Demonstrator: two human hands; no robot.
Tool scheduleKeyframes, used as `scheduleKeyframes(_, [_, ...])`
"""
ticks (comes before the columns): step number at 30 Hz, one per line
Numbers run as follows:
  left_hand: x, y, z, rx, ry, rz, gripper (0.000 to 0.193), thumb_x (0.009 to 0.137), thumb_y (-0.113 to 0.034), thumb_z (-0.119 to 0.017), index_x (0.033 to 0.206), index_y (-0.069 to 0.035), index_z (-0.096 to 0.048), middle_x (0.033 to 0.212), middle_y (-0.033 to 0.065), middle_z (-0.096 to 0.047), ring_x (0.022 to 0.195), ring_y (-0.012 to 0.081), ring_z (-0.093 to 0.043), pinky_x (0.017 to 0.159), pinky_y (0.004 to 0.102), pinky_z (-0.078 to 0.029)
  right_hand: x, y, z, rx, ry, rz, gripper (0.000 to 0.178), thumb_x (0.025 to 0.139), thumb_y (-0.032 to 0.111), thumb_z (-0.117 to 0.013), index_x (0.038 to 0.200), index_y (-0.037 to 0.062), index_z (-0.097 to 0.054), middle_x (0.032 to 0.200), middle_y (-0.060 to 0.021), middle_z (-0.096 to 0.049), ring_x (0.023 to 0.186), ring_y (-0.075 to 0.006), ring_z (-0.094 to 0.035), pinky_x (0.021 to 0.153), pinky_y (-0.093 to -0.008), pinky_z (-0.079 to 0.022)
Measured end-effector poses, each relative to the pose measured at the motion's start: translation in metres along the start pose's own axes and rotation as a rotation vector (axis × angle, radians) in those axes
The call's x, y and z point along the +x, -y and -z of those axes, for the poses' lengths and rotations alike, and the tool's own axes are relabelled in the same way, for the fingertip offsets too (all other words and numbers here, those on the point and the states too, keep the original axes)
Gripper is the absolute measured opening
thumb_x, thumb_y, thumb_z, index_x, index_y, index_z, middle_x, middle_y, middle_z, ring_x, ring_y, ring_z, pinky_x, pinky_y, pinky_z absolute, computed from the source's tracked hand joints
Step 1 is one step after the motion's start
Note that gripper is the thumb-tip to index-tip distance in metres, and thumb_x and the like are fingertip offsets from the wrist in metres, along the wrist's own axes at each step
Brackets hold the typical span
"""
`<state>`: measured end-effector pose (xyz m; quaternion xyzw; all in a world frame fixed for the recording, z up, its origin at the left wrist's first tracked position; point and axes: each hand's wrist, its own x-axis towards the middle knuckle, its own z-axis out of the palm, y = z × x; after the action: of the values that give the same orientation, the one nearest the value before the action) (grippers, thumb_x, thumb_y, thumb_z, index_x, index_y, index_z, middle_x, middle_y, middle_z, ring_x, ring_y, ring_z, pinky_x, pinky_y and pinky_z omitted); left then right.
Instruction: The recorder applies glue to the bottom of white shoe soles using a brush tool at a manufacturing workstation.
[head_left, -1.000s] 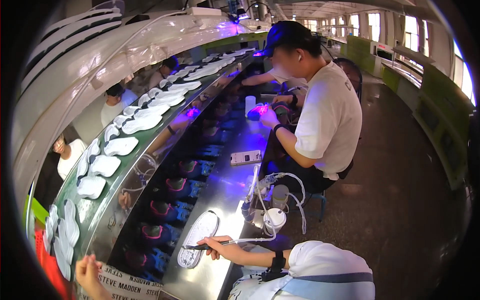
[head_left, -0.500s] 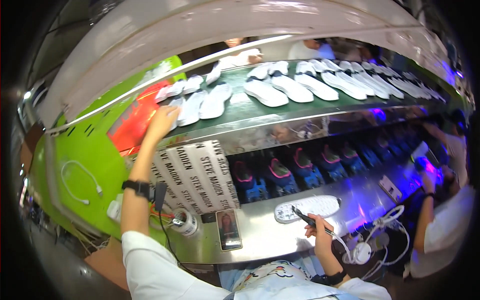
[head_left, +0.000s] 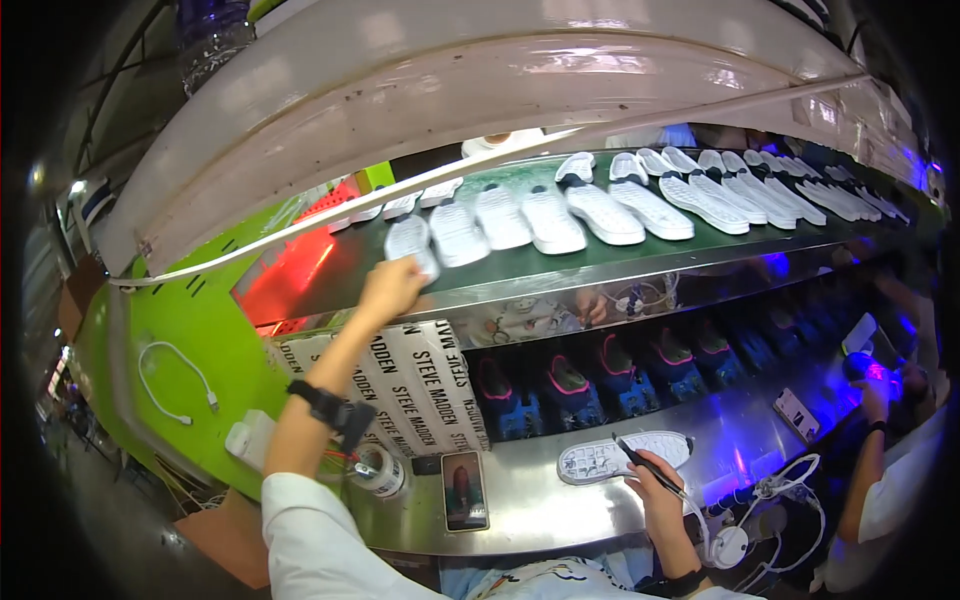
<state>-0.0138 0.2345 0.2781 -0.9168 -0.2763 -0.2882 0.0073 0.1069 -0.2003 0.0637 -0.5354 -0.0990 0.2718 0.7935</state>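
Observation:
My left hand (head_left: 392, 288) reaches over to the green conveyor belt, its fingers closed on the near end of a white shoe sole (head_left: 410, 243). That sole is the leftmost large one in a row of similar soles. Low on the right, my right hand (head_left: 655, 492) grips a black pen-shaped tool (head_left: 652, 468); a white cord runs away from its rear end. The tool's tip is over another white sole (head_left: 590, 463), which lies flat on the metal bench (head_left: 535, 510). Whether the tip touches that sole, I cannot tell.
Dark shoe uppers with pink trim (head_left: 568, 378) line a lower shelf. On the bench are a phone (head_left: 466, 490), a roll-shaped container (head_left: 380, 472) and a printed box (head_left: 425, 375). White cables (head_left: 800, 490) coil at right, near a co-worker's hand (head_left: 875, 390). A pale cover arches overhead.
My left hand has shifted right along the belt's near edge and is on the leftmost sole. My right hand keeps the pen-shaped tool over the bench sole. The view has shifted slightly.

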Motion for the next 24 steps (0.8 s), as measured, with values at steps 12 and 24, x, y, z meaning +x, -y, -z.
scheduleKeyframes(12, [0.072, 0.057, 0.031, 0.066, -0.204, 0.297, 0.013, 0.073, -0.009, -0.060, 0.079, 0.001, -0.061, 0.081, 0.0236, -0.063, 0.075, 0.0359, -0.064, 0.068, 0.0451, -0.049, -0.007, 0.002, -0.035, 0.045, 0.194, -0.080, 0.035, 0.084, 0.001, -0.060, 0.119, -0.0038, -0.054, 0.106, -0.0134, -0.063, 0.094, -0.0204, -0.064, 0.076, -0.0309, -0.055])
scheduleKeyframes(24, [-0.033, 0.035, 0.127, 0.091, -0.292, 0.072, 0.050, 0.069, -0.005, -0.060, 0.119, 0.002, -0.054, 0.094, 0.0191, -0.065, 0.082, 0.0310, -0.065, 0.075, 0.0364, -0.052, -0.007, 0.027, -0.050, -0.196, 0.193, 0.272, 0.030, 0.080, 0.002, -0.065, 0.110, -0.0018, -0.064, 0.108, -0.0110, -0.065, 0.098, -0.0175, -0.060, 0.089, -0.0268, -0.044])
